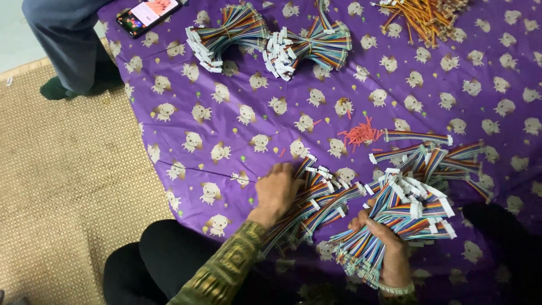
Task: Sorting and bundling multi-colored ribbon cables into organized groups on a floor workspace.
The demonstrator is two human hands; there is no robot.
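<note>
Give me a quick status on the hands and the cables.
Left hand flat on a loose row of rainbow ribbon cables. Right hand gripping a cable bunch. Two tied bundles and red scraps on the purple cloth, clear of both hands.

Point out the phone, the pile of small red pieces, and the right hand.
phone [148,14], head view, its lit screen.
pile of small red pieces [360,134], head view, its middle.
right hand [385,244], head view, its back.

Left hand [276,192] rests on a fanned cable bundle [307,206] on the cloth [237,96]; right hand [384,248] grips a second bundle [406,212] just right of it. Loose cables [435,149] lie beyond the right hand, cut-tube scraps [359,134] just left of those. Two tied bundles [268,36] and the phone [148,14] sit at the far edge, wire pile [423,14] far right.
</note>
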